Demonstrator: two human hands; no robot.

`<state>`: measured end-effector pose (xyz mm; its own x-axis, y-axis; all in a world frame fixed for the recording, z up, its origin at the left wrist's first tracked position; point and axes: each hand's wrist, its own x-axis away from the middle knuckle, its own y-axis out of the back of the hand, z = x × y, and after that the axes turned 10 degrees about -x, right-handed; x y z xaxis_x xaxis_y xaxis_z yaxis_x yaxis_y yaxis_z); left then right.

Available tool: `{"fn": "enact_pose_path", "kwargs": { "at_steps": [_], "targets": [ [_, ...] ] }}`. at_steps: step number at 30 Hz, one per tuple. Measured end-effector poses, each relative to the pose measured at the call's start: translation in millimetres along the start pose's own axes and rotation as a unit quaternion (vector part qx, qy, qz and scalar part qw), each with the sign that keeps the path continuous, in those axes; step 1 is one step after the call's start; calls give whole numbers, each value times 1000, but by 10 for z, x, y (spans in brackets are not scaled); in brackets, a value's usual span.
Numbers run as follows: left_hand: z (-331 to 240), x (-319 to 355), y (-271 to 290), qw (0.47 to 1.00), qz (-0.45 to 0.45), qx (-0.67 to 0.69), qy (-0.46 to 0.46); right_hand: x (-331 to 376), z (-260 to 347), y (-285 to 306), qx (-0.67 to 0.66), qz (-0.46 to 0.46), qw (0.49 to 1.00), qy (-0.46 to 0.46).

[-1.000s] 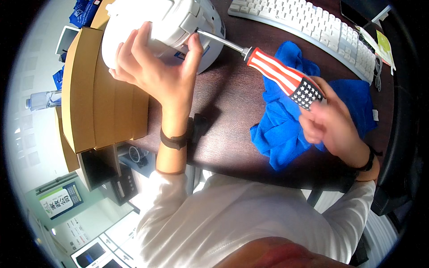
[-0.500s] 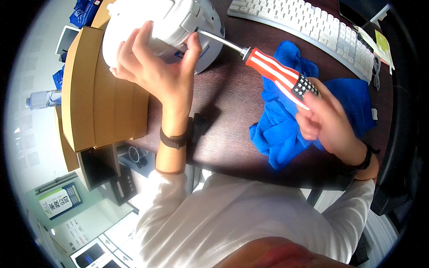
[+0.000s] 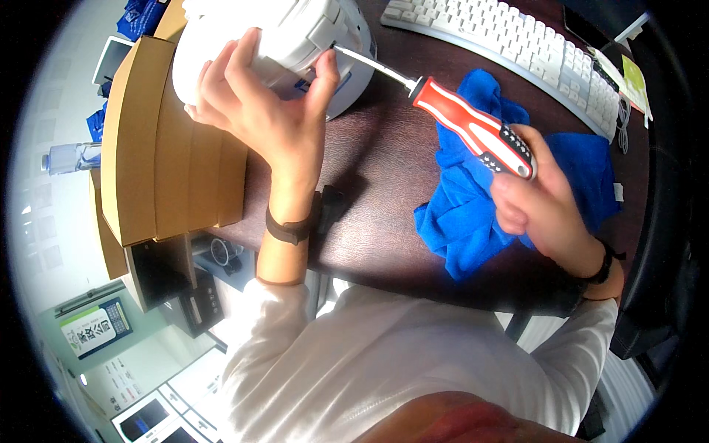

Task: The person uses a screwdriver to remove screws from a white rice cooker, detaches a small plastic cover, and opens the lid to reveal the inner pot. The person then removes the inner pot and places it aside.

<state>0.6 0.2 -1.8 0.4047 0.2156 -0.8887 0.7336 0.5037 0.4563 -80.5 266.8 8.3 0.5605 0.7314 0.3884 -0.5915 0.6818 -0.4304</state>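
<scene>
A white rounded appliance, perhaps a small rice cooker, lies at the upper left on the dark table, its top cut off by the picture's edge. My left hand grips its side, fingers spread over the shell and thumb beside the screw spot. There the tip of a screwdriver meets a small recess near the appliance's edge; any screw is hidden. The red, white and black starred handle slants down to the right. Around its butt end, my right hand holds it between thumb and fingers.
A crumpled blue cloth lies beneath the handle and right hand. Beyond it a white keyboard runs along the far right. Stacked cardboard boxes stand at the left of the table. Cables and papers sit at the right edge.
The screwdriver's handle has turned about its length, showing a different part of its pattern. My right fingers have shifted on its end. Appliance and left hand have moved slightly right in the picture.
</scene>
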Motion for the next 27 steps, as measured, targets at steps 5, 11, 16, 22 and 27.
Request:
{"fn": "enact_pose_path", "kwargs": {
  "at_steps": [5,11,16,22,27],
  "targets": [
    [21,12,14,1000,-1,-1,-2,-72,34,152,33,68,997,34],
    [6,-8,-13,1000,-4,3,-8,-123,-10,207,-137,86,985,-65],
    [25,16,-3,1000,-2,-6,-7,-30,54,12,-10,15,1000,25],
    [6,4,-10,1000,-5,0,-4,-138,9,186,-215,108,959,-148],
    [19,4,-1,1000,-1,-5,-9,-28,37,62,-70,44,996,-43]
  ]
}}
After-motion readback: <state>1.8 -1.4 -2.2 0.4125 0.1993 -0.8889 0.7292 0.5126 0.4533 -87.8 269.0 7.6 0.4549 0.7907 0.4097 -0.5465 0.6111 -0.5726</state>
